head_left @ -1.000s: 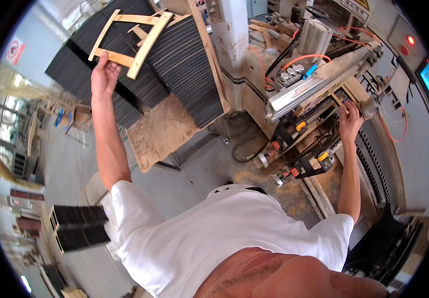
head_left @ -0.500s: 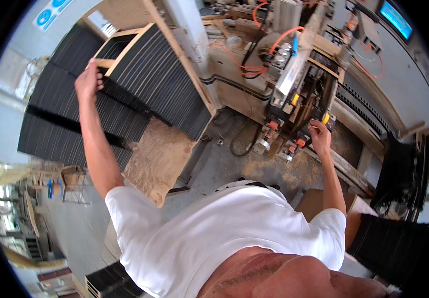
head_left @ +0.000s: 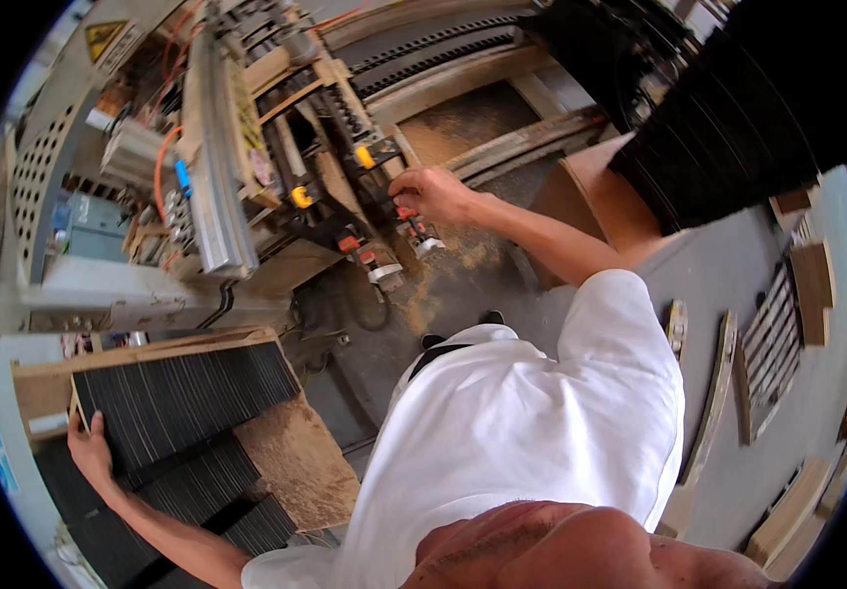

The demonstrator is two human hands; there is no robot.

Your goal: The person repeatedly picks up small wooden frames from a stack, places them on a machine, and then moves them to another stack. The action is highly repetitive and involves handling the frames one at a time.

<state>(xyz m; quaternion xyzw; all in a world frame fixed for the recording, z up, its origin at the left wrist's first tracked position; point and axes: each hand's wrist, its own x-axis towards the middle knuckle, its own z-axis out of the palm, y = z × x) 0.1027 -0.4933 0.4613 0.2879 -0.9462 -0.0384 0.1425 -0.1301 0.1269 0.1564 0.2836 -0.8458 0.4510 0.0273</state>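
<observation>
Left hand [head_left: 91,454], right hand [head_left: 435,195] well apart

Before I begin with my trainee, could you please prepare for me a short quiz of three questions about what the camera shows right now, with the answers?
1. True or false: the left hand is at one end of a black stack.
2. Choose one. The right hand is nearest to: (a) the brown board; (b) a red machine fitting; (c) the blue connector.
3. Fill in the colour: the person wears a ____ shirt.

Key: 1. True. 2. b. 3. White.
</observation>
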